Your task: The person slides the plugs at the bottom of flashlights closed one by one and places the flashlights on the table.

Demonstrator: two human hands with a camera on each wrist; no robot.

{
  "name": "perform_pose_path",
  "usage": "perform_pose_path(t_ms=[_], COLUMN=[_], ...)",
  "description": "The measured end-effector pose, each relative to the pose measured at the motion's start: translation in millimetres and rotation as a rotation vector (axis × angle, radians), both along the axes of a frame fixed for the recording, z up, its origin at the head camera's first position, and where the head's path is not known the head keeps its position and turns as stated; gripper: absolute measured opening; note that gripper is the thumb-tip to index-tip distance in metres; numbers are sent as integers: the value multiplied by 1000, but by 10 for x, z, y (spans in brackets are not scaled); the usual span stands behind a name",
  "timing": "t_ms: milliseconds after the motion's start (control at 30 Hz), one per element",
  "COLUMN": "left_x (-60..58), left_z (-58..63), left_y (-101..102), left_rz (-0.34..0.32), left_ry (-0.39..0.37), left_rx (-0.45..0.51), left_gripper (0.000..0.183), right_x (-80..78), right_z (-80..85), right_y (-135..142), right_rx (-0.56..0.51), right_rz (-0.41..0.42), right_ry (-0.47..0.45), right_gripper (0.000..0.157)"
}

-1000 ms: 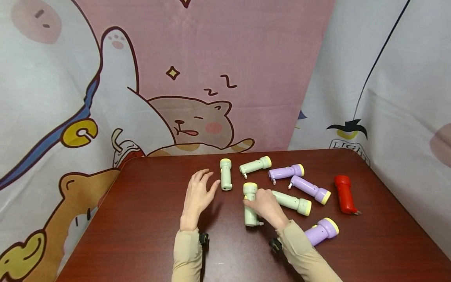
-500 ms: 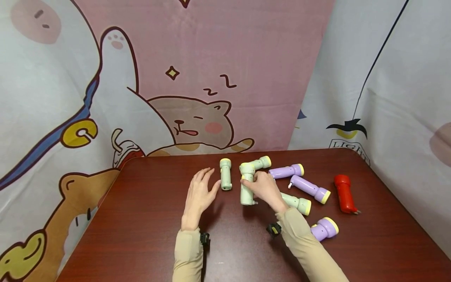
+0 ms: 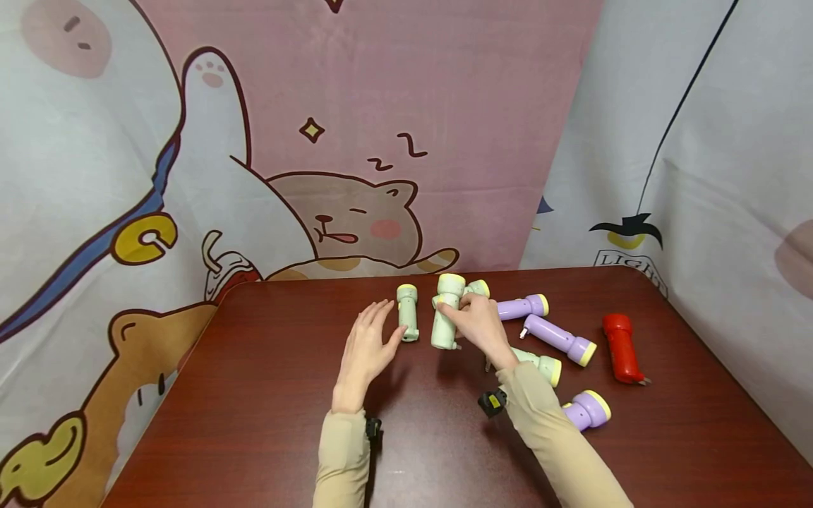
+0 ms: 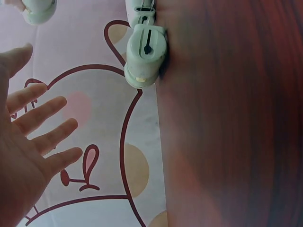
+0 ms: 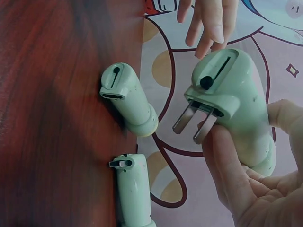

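Observation:
My right hand [image 3: 480,326] grips a pale green flashlight [image 3: 444,330] between thumb and fingers, raised over the table with its wide head pointing away. In the right wrist view two metal plug prongs [image 5: 196,124] stick out from the tail of this flashlight [image 5: 251,104]. My left hand [image 3: 367,353] hovers with relaxed fingers, just left of a second green flashlight [image 3: 408,314] lying on the table; the left wrist view shows it holding nothing. Partly hidden behind the held one lies a third green flashlight [image 3: 478,288].
Right of my right hand lie purple flashlights [image 3: 522,307] [image 3: 559,340], a further green one [image 3: 545,367] and another purple one [image 3: 587,410] partly covered by the sleeve. A red flashlight [image 3: 622,349] lies farther right. Behind the brown table [image 3: 254,395] hangs a cartoon cloth [image 3: 495,127].
My right hand has lifted the green flashlight and carried it away from me, toward the back row. The left hand has barely shifted, slightly to the right.

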State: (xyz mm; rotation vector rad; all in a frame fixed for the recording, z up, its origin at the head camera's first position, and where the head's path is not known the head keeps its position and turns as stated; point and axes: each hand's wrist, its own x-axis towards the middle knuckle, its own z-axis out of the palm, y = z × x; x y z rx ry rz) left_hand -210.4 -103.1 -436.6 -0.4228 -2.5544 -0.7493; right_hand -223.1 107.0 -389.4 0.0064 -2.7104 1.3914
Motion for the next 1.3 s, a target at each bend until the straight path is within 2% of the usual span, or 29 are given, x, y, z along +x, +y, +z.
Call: perform_pose_path(t_ms=[233, 433, 533, 667, 833, 1300], left_x=[7, -9, -6, 7, 21, 49], left_z=[2, -13, -10, -4, -3, 3], left_y=[65, 139, 178, 227, 287, 432], left_rz=[-44, -98, -145, -187, -209, -223], left_ry=[57, 174, 207, 205, 191, 232], left_rx=[7, 5, 8, -7, -16, -17], left_gripper=[49, 50, 50, 53, 54, 58], right_x=[-63, -87, -90, -96, -106, -108], right_z=[42, 57, 63, 60, 52, 50], right_y=[0, -1, -6, -12, -16, -30], right_rx=[-44, -11, -8, -17, -30, -19], right_rz=[-32, -62, -66, -70, -70, -71], right_ry=[14, 38, 43, 42, 44, 50], right_gripper=[38, 39, 39, 40, 41, 41])
